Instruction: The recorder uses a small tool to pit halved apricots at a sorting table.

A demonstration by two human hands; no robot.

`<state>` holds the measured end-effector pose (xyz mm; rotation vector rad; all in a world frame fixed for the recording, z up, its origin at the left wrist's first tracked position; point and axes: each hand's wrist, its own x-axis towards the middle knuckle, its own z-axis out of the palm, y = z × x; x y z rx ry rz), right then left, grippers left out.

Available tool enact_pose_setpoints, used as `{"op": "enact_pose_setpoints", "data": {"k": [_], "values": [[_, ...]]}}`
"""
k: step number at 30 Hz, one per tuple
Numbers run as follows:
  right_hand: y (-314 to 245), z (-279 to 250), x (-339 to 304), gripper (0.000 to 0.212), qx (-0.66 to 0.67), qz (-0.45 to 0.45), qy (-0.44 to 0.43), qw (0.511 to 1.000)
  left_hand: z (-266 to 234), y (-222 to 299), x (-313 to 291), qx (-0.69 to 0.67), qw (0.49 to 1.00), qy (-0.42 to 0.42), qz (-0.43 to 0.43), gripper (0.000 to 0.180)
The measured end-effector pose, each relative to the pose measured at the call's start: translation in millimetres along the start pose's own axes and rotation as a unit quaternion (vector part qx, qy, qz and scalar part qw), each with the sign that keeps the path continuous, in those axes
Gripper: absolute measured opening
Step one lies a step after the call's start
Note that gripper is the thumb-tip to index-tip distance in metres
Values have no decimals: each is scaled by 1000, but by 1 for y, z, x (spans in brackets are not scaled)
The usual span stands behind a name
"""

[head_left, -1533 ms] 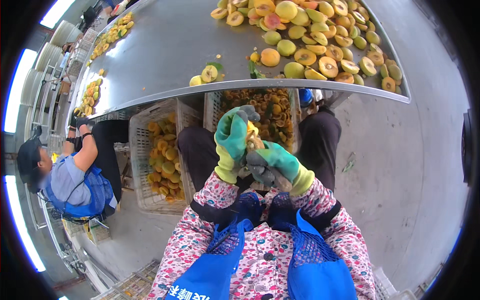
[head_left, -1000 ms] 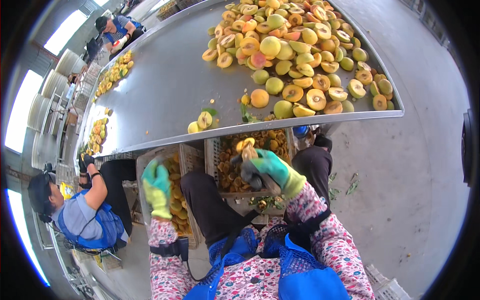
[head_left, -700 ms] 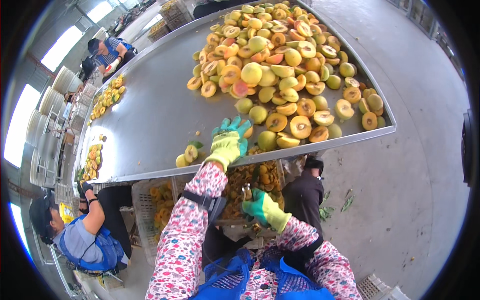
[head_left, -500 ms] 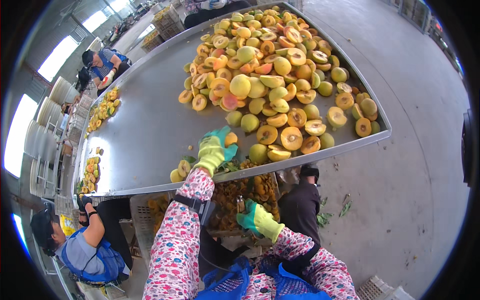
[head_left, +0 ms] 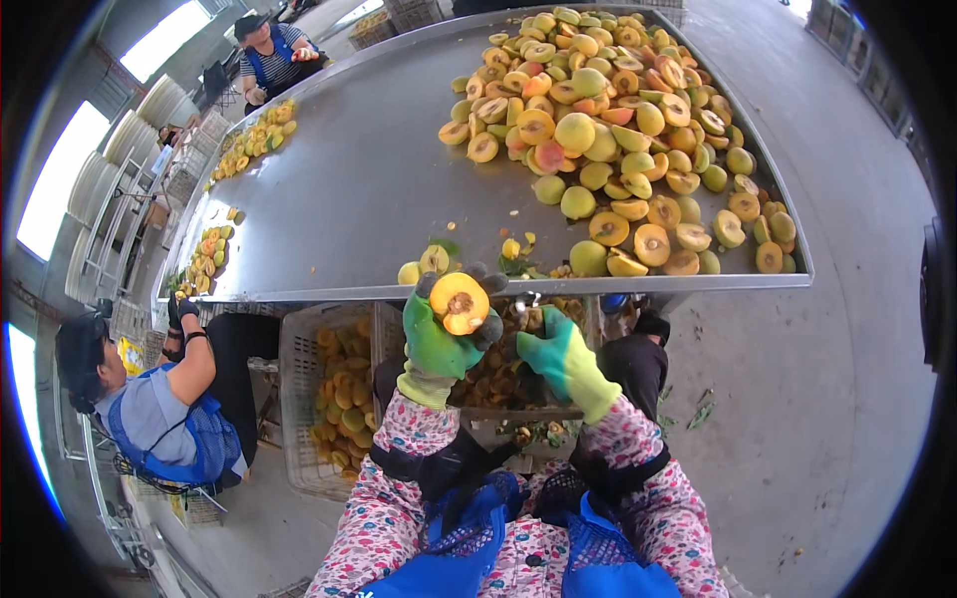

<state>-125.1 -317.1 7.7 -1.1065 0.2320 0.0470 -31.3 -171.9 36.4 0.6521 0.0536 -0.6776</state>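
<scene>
My left hand (head_left: 435, 347), in a green and yellow glove with dark fingertips, grips a peach half (head_left: 460, 303) with its cut face and brown centre turned up. It hovers at the near edge of the metal table (head_left: 369, 169). To its right, my right hand (head_left: 564, 361), gloved likewise, is closed with its fingertips toward the peach half. A small pale, shiny bit shows above those fingers; what they hold is unclear. Many halved yellow-green peaches (head_left: 588, 135) are heaped on the table's far right. Two pieces (head_left: 424, 263) lie by the near edge.
A raised rim (head_left: 698, 282) borders the table. Below it stand a crate of peach halves (head_left: 299, 399) and a container of brownish scraps (head_left: 488, 384). A co-worker in a blue vest (head_left: 189, 419) sits at the left; another person (head_left: 274, 60) sits at the far left corner.
My left hand has lifted the peach half off the table and drawn it back toward me, turning its cut face up. My right hand has risen closer to it. The view has shifted.
</scene>
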Motion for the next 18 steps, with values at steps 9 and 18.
{"op": "enact_pose_setpoints", "data": {"k": [9, 18], "values": [[-21, 52, -40, 51, -556, -168, 69, 811, 2, -24, -39, 185, 961, -8, 206, 50], [0, 45, -52, 62, -566, -165, 24, 807, 1, -55, -48, 305, 906, 4, 294, 42]]}}
